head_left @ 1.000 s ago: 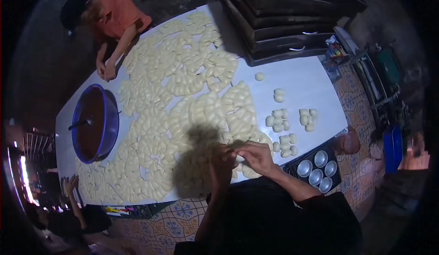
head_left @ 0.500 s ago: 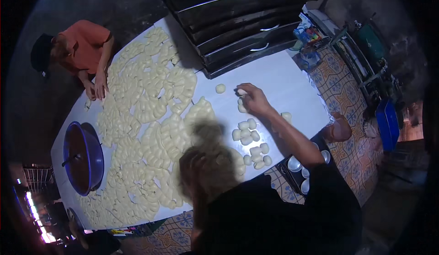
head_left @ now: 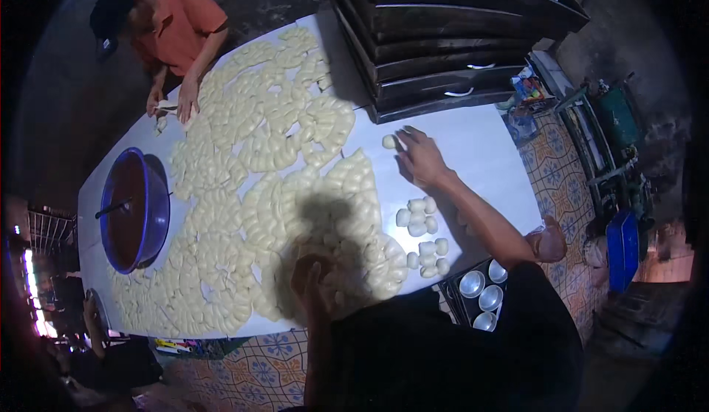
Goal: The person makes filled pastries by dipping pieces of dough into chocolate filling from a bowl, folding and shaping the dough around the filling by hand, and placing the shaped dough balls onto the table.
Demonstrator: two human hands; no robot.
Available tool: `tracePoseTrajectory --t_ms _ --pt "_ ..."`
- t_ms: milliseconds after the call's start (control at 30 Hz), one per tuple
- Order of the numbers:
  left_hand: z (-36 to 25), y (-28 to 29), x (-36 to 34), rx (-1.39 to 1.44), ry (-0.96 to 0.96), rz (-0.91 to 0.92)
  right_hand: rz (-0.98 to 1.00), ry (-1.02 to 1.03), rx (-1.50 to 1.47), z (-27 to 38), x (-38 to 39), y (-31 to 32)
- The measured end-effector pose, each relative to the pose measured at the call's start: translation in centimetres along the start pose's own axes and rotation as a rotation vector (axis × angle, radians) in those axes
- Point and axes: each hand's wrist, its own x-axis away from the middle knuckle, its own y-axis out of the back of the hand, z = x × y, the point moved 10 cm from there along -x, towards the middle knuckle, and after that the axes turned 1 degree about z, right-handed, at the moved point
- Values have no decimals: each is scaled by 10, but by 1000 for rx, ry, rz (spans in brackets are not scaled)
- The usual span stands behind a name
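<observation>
My right hand [head_left: 425,157] reaches over the white tabletop [head_left: 487,146] with its fingers stretched out and apart. Its fingertips are at a small pale dough ball [head_left: 389,142]; whether they touch it, or whether more dough lies under the palm, is hidden. Closer to me sit two clusters of dough balls, one cluster [head_left: 417,217] beside my forearm and another cluster [head_left: 428,258] by the table edge. My left hand [head_left: 310,275] is in deep shadow above a broad spread of overlapping dough pieces [head_left: 258,139]. Its fingers are too dark to make out.
A purple basin [head_left: 159,220] with brown contents stands at the left. Stacked black trays [head_left: 450,43] rise at the far side. Round metal tins [head_left: 473,284] sit below my right arm. Across the table, a person in an orange shirt [head_left: 185,24] handles dough.
The view has shifted, so the table appears farther right. My right hand has spread its fingers and come up beside the lone dough ball. The other person has lifted a strip of dough.
</observation>
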Motion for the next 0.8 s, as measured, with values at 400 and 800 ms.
tracePoseTrajectory --t_ms 400,800 --pt "-98 -11 5 -352 -251 148 285 30 -912 264 64 -15" --pt "-109 60 3 1008 218 352 427 345 -895 410 50 -87"
